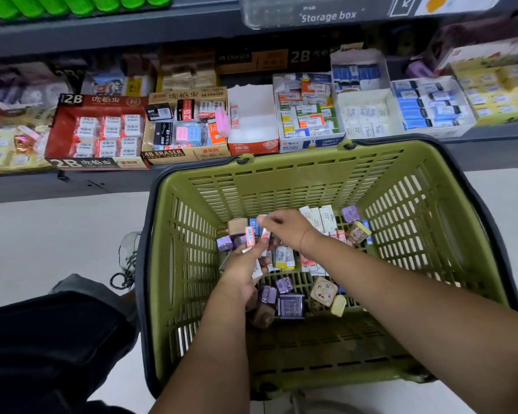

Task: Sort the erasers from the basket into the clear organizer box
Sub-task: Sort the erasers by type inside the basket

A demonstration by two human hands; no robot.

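On the pale floor (42,234), in front of a dark grey shop shelf (72,186): olive-green slotted plastic shopping basket (281,180), upright, black handle lying round its rim

Basket bottom: loose heap of small wrapped erasers (287,259), mixed kinds. Noted: purple foil-wrapped cubes (284,284), one beige rounded-square eraser (323,291), long white sleeved bars (317,218) against the far wall

Left hand (240,273): reaches into the basket. Grip closed, fingers curled round a few red-and-white erasers (249,238) that stand up out of the fist

Right hand (289,228): also inside the basket, just beyond the left hand. Grip nearly closed; fingertips (262,221) pinch a single red-and-white eraser (265,234), which sits right beside the left hand's bundle. Whether it touches the bundle: cannot tell

Clear plastic organizer box (311,13): on the upper shelf at the top edge of view, label reads "Storage box", well apart from both hands. Contents not readable

Lower shelf: row of open eraser display cartons, among them a red 2B carton (99,132) and a white carton (251,121) holding one eraser at its left wall

Lower left: a knee in dark cloth (42,339), a shoe (129,258) beside the basket
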